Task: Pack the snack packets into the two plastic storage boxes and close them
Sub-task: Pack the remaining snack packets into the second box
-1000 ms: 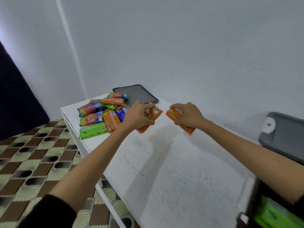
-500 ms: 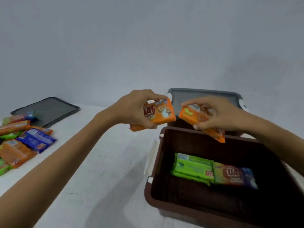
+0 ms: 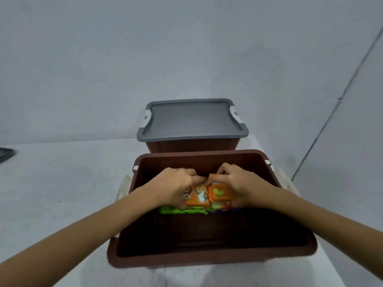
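Showing the left hand point(image 3: 176, 187) gripping the left orange packet point(image 3: 198, 196) and the right hand point(image 3: 238, 183) gripping the right orange packet point(image 3: 219, 192), edge to edge inside the open box point(image 3: 207, 259), directly above the green packets point(image 3: 182, 211).

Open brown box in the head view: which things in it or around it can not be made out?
Head view:
Left orange packet, right orange packet: print blurred, partly covered by the left hand and right hand, which grip them.
Green packets: mostly under those orange packets; number unclear.
Rear box: contents hidden by its grey lid.
Dark object: cut by the left edge.
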`<state>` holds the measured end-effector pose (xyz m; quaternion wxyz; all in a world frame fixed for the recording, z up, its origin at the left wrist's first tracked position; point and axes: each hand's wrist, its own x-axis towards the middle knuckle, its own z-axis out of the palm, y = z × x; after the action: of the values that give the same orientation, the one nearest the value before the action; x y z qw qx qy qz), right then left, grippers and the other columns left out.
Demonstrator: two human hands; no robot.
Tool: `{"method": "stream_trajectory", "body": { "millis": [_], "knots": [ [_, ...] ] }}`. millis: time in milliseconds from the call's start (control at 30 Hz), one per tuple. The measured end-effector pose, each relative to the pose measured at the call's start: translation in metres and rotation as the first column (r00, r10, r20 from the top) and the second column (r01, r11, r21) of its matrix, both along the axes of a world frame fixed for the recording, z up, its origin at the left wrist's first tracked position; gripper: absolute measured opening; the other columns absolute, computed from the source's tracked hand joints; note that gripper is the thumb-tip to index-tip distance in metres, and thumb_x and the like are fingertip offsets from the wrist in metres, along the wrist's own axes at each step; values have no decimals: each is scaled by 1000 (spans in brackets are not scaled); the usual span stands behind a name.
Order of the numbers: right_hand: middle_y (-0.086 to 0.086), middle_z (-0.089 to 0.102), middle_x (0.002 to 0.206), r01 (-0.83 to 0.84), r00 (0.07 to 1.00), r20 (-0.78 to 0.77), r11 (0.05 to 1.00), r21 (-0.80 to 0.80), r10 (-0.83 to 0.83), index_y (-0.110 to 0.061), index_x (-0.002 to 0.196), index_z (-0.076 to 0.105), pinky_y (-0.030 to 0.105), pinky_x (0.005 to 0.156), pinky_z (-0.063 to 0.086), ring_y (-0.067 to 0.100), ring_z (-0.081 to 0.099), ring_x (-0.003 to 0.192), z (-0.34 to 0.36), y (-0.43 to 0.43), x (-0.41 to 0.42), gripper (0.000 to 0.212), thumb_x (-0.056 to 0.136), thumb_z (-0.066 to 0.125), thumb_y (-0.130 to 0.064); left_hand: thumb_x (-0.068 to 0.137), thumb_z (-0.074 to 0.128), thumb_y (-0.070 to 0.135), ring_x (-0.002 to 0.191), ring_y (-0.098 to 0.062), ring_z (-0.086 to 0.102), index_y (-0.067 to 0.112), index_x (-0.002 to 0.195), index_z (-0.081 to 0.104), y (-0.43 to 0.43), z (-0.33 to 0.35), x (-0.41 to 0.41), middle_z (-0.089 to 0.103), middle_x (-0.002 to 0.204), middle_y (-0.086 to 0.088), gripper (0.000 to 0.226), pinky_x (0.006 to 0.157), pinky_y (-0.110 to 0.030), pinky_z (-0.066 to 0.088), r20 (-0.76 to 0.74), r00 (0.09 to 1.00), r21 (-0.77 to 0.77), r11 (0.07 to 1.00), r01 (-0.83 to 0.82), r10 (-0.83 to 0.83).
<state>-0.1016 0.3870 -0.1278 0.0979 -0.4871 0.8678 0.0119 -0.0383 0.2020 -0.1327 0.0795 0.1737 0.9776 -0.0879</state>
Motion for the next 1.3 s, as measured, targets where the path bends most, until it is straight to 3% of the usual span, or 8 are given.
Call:
{"method": "stream_trajectory", "body": {
  "millis": [133, 400, 667, 767, 933, 1000, 1100, 1300],
  "knots": [
    [0, 32, 141, -8, 997, -81, 996, 89, 15, -29, 143, 21, 25, 84, 40, 19, 33, 124, -7, -3, 3, 78, 80, 66, -22, 82, 62, 40, 122, -17, 38, 25, 145, 23, 2, -5, -2, 42, 136, 1, 76, 88, -32, 45, -15, 998, -33, 998, 62, -63],
    [2, 29, 142, 35, 997, -70, 996, 79, -30, -25, 143, 24, 30, 97, 42, 20, 35, 125, -9, -6, 5, 74, 81, 66, -22, 78, 68, 39, 125, -14, 31, 29, 142, 32, -4, -4, 3, 27, 140, 3, 74, 91, -32, 47, -22, 999, 81, 996, 36, -35],
    [3, 39, 132, 62, 997, -55, 998, 1, -62, -26, 140, 36, 30, 96, 41, 20, 42, 118, -5, -5, 2, 62, 85, 63, -31, 82, 65, 31, 126, -18, 35, 19, 142, 33, -3, -10, -2, 33, 140, -1, 68, 105, -30, 34, 55, 997, 94, 994, 56, -61],
    [3, 38, 133, 58, 996, -65, 998, 22, -57, -26, 141, 35, 31, 95, 41, 20, 40, 121, -4, -6, 3, 60, 86, 61, -25, 81, 68, 27, 128, -19, 34, 18, 140, 37, -4, -10, -3, 33, 143, 0, 67, 107, -28, 30, 71, 992, 112, 989, 101, -109],
    [-1, 44, 128, 66, 997, -45, 997, 35, -65, -31, 137, 40, 30, 88, 42, 18, 44, 119, 4, -4, 1, 62, 81, 66, -35, 82, 67, 27, 130, -17, 34, 18, 139, 40, -7, -8, -5, 34, 144, 0, 64, 108, -30, 30, 135, 986, 156, 985, 75, -96],
    [-3, 49, 124, 68, 997, -24, 997, -19, -69, -31, 132, 46, 27, 82, 40, 16, 48, 115, 7, -6, 1, 54, 82, 64, -35, 81, 67, 30, 125, -14, 42, 17, 131, 51, -11, -1, -3, 43, 136, 0, 55, 104, -28, 36, 91, 993, 280, 959, 41, -69],
    [-4, 56, 116, 31, 999, -27, 990, -138, -35, -31, 123, 55, 27, 81, 43, 14, 54, 106, 18, -14, -1, 40, 83, 61, -32, 84, 66, 27, 108, -10, 55, 19, 118, 62, -21, 14, 3, 56, 118, 2, 35, 91, -28, 47, -86, 994, 545, 839, -10, 67],
    [-2, 67, 104, -86, 995, 13, 940, -331, 96, -28, 109, 65, 36, 82, 51, 13, 61, 92, 57, -62, -3, 31, 79, 69, -31, 88, 60, 18, 95, -11, 59, 18, 107, 67, -70, 46, 32, 61, 105, -1, 20, 80, -21, 50, -316, 897, 659, 751, -27, 310]
  ]
}}
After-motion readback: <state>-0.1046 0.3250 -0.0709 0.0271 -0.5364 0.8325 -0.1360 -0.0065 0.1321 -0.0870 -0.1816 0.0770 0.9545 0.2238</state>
